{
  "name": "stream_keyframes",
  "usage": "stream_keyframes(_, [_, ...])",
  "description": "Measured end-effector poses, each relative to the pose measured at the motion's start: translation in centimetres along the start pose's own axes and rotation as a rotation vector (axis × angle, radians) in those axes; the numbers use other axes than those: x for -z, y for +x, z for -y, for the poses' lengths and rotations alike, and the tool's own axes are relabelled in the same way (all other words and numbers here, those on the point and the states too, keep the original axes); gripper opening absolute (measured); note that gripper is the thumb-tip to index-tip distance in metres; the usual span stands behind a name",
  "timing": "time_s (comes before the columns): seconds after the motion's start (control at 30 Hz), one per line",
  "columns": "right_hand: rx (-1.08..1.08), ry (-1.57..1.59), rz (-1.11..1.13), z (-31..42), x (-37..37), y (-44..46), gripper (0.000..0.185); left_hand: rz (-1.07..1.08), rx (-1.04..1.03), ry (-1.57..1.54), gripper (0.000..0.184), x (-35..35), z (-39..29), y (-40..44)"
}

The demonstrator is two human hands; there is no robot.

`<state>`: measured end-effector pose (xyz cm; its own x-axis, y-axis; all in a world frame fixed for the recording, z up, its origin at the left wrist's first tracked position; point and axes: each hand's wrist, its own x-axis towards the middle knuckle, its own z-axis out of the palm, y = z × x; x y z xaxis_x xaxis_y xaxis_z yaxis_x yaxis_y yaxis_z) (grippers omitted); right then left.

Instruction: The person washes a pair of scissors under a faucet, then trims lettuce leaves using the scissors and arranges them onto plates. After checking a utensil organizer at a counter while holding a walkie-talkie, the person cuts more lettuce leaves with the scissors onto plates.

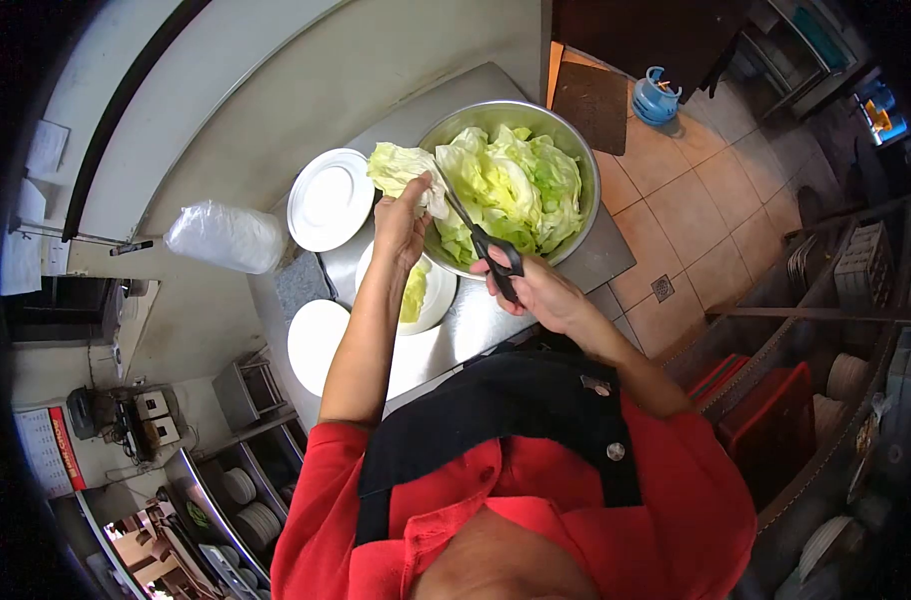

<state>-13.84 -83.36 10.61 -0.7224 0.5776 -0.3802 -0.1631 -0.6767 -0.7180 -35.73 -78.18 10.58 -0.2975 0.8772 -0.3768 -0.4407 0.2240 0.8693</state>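
So we've got our left hand [402,228] pinching a pale lettuce leaf [404,168], thumb pressed on it, held up by the left side of a big metal bowl [593,190]. Our right hand [531,290] has its fingers curled round the black handles of some scissors [498,257], blades pointing up right beside the leaf; we can't really tell how far apart the blades are or if they're touching it. The bowl's piled with more lettuce [516,185]. Under our left wrist there's a white plate [444,293] with some cut lettuce [413,297] on it, plus another plate [330,200] above and one [316,345] below, all on a metal table [608,252]. A grey cloth [300,283] lies near the plates, with a clear plastic bag [226,237] farther left. Off past the bowl, a blue gas canister [656,98] sits on the tiled floor [691,195].
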Motion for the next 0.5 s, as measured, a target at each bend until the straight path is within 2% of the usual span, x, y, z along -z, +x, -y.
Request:
stream_keyframes(0.1, [-0.013,0.016,0.023,0.1,0.4,-0.2,0.055,-0.032,-0.040,-0.028,0.030,0.2,-0.2,0.2])
stream_keyframes(0.2, [0.029,0.029,-0.039,0.1,-0.1,0.0,0.056,-0.011,0.021,0.026,0.030,0.0,-0.2,-0.1])
stream_keyframes(0.37, [0.045,0.032,-0.039,0.1,0.2,0.8,0.044,-0.028,0.018,0.042,0.025,0.1,-0.1,0.0])
stream_keyframes(0.5, [0.077,0.035,-0.030,0.0,0.6,1.0,0.042,-0.010,0.038,0.003,0.023,0.1,0.2,0.4])
